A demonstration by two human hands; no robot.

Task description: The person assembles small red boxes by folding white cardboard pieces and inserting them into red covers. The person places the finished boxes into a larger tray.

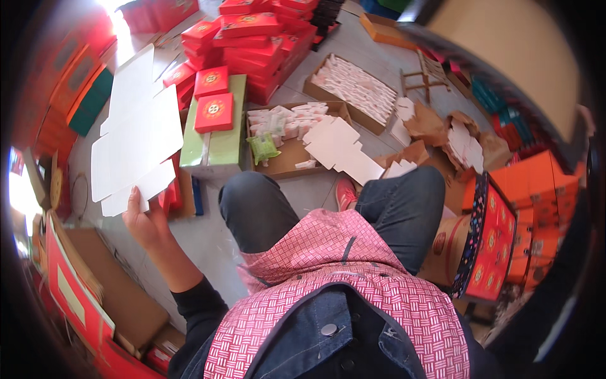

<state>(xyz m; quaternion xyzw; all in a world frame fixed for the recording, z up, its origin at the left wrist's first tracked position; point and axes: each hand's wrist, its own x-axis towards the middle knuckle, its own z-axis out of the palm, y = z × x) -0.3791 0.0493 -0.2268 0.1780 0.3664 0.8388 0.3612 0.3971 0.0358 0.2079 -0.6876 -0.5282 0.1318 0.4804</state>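
My left hand [146, 218] is closed on the lower edge of a flat white cardboard box blank [136, 139], with the thumb on top. The blank is unfolded and held up at the left, and its lower part looks layered. At the far right edge, a dark sleeve [562, 271] runs up to a small skin-toned patch, seemingly my right hand [587, 120]. It is beside a large tan panel with dark edges [505, 57]; its fingers are too hidden to read. Another white box blank [338, 145] lies across an open cardboard box [287, 167] in front of my knees.
Red boxes [252, 44] are piled ahead. Two small red boxes [213, 112] rest on a green box [211, 148]. Small white packets [353, 85] fill a tray. Orange boxes [536, 183] and a red patterned box [492, 234] stand right; cardboard [107, 271] leans left.
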